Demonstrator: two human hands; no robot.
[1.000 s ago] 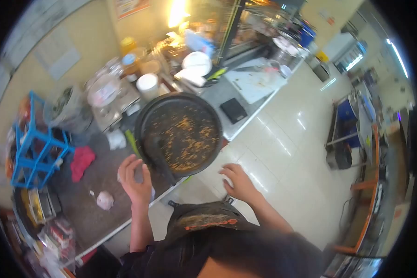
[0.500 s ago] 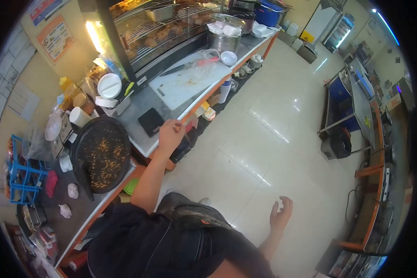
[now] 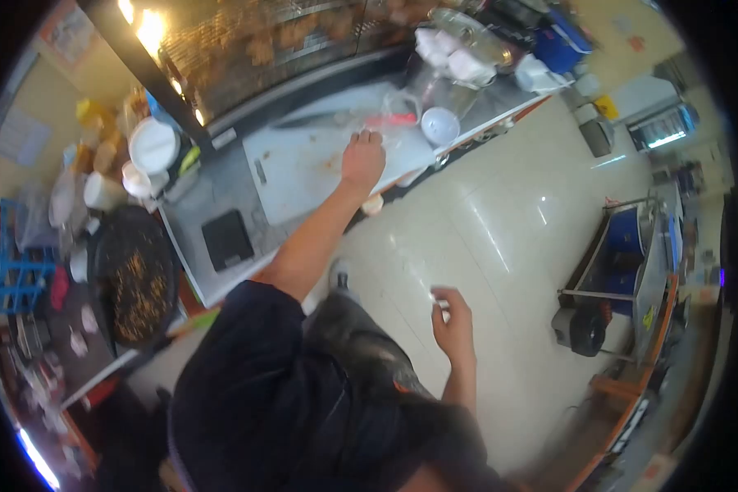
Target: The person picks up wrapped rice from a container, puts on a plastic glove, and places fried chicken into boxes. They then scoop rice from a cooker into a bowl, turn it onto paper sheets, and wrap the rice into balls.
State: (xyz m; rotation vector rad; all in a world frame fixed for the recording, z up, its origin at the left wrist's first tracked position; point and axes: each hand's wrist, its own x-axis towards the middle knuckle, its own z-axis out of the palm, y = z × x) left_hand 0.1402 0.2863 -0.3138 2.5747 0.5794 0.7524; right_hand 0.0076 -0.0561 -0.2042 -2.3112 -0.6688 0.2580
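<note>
Floor: one pale tiled stretch (image 3: 484, 213) runs beside my counter.
Display case: one, lit (image 3: 262, 45), with wire racks inside, behind the counter.
Counter: one grey worktop (image 3: 195, 201) holds the board and my tubs.
Pan: one, round and black (image 3: 135, 275), brown bits scattered across its base.
Cutting board: one, white (image 3: 291, 176), lies flat on the counter before the case, brown specks on its surface.
Rack: one, blue (image 3: 25, 266), left of the pan.
Left hand: my one outstretched hand (image 3: 363, 161) hovers over the board, fingers bent and close together, tips at the plastic bag; whether they grip it, I cannot tell.
Right hand: my other (image 3: 453, 324) hangs over the floor, half open, fingers curled loosely.
Black slab: one, flat (image 3: 227, 239), left of the board.
Plastic bag: one, clear, with something red (image 3: 394, 120), on the board.
Bowl: one, white (image 3: 440, 126), just beside the bag.
Pale lumps: two (image 3: 78, 343), near the pan.
</note>
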